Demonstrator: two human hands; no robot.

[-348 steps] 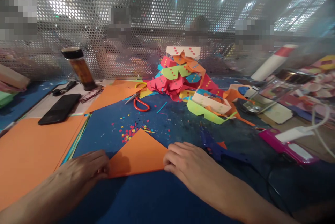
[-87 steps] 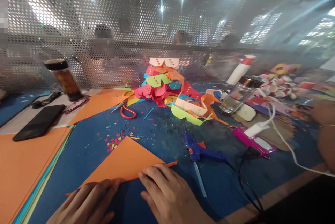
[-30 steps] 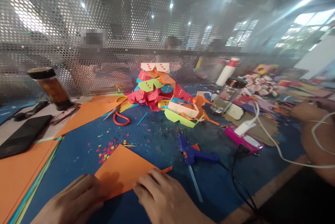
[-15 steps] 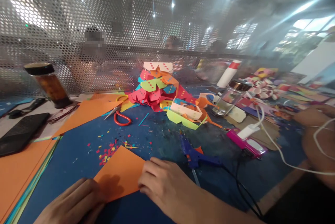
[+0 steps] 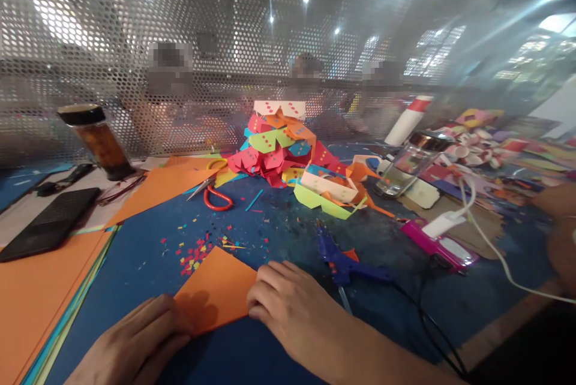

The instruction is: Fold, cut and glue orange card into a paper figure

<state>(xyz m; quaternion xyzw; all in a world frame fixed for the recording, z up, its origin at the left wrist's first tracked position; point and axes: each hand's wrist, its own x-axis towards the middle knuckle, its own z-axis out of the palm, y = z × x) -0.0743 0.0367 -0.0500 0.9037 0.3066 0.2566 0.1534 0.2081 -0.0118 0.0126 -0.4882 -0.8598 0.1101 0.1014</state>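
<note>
A folded orange paper [image 5: 218, 288] lies on the blue table top [image 5: 279, 229] right in front of me. My left hand [image 5: 139, 343] rests on its lower left corner with the fingers bent down onto the paper. My right hand [image 5: 292, 307] presses the paper's right edge, its fingers curled against the fold. Small coloured paper bits [image 5: 198, 250] are scattered just beyond the paper.
A blue glue gun [image 5: 342, 260] with a black cord lies to the right of my right hand. Red-handled scissors [image 5: 215, 193], a heap of folded coloured paper pieces [image 5: 292, 151], a jar [image 5: 96, 142], a phone [image 5: 49, 223], orange sheets [image 5: 40, 289] and a pink device [image 5: 443, 247] surround the spot. Another person's arm [image 5: 560, 235] is at the right edge.
The orange paper has gone from a wide triangle to a smaller folded shape. My right hand slid left along its edge, and both hands now sit closer together.
</note>
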